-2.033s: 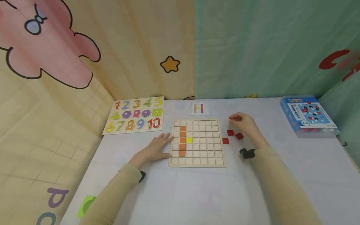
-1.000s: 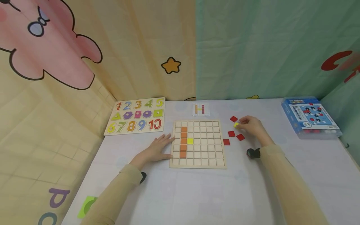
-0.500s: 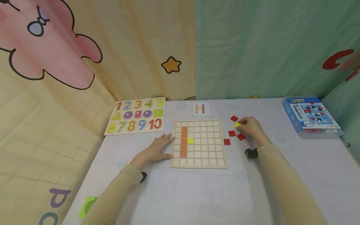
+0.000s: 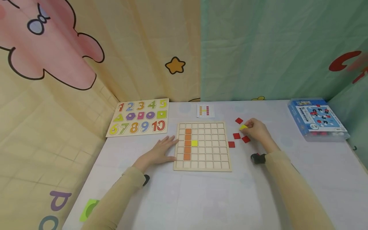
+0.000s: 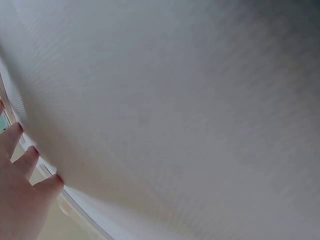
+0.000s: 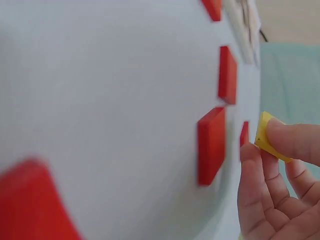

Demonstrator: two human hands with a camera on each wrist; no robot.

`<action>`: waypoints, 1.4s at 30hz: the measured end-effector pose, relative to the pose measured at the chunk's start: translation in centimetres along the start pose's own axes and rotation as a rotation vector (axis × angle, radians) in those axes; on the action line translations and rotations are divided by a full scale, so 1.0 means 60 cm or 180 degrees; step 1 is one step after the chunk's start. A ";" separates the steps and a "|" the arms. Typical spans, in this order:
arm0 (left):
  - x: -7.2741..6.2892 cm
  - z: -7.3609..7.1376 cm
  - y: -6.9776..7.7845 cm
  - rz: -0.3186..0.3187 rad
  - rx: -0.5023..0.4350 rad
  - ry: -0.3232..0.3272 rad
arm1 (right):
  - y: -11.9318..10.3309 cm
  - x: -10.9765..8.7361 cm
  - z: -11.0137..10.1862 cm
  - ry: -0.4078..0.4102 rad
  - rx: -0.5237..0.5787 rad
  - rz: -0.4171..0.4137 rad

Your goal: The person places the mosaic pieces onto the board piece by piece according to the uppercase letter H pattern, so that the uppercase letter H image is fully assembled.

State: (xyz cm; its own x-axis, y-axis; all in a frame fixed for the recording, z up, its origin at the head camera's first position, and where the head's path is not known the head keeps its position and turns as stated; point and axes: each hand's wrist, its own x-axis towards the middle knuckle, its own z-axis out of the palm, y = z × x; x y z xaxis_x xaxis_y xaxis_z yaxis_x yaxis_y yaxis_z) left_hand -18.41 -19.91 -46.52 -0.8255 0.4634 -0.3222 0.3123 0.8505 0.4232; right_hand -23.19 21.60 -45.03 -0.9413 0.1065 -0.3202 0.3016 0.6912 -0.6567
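Note:
My right hand (image 4: 257,129) pinches a small yellow square tile (image 4: 243,126) between thumb and fingers, just right of the board. In the right wrist view the yellow tile (image 6: 268,136) stands tilted under the thumb. Several red square tiles (image 4: 236,136) lie on the table around this hand. The wooden grid board (image 4: 210,168) holds a column of orange tiles (image 4: 187,143) and one yellow tile (image 4: 194,143) beside the column's middle. My left hand (image 4: 157,152) has its fingers spread, with fingertips and thumb touching the board's left edge.
Behind the board lies a small pattern card (image 4: 205,111). A number-and-shape puzzle board (image 4: 137,118) lies at the back left, and a blue boxed set (image 4: 317,119) at the back right. A green piece (image 4: 88,210) sits near the left table edge, partly behind the sleeve.
The right hand has let go of a red tile at the back, shifted slightly right and nearer, and taken hold of the yellow tile, now tilted. The left hand stays at the board.

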 end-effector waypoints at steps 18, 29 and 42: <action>-0.001 -0.002 -0.003 -0.0048 -0.0016 0.0003 | -0.100 -0.037 0.102 -0.0535 0.0358 -0.0606; 0.000 -0.001 -0.001 0.0017 -0.0005 -0.0008 | -0.132 -0.048 0.156 -0.0606 0.0190 -0.0796; 0.004 0.002 -0.005 0.0010 0.0036 -0.0030 | -0.144 -0.050 0.175 -0.0680 -0.0021 -0.0848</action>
State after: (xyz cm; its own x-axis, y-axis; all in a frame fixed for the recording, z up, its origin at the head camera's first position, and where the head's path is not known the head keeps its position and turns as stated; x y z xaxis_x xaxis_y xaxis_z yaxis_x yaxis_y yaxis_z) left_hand -18.67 -20.03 -46.81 -0.8200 0.4684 -0.3290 0.3202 0.8518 0.4146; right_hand -21.40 7.82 -45.57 -0.9337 -0.2300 -0.2744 0.0478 0.6793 -0.7323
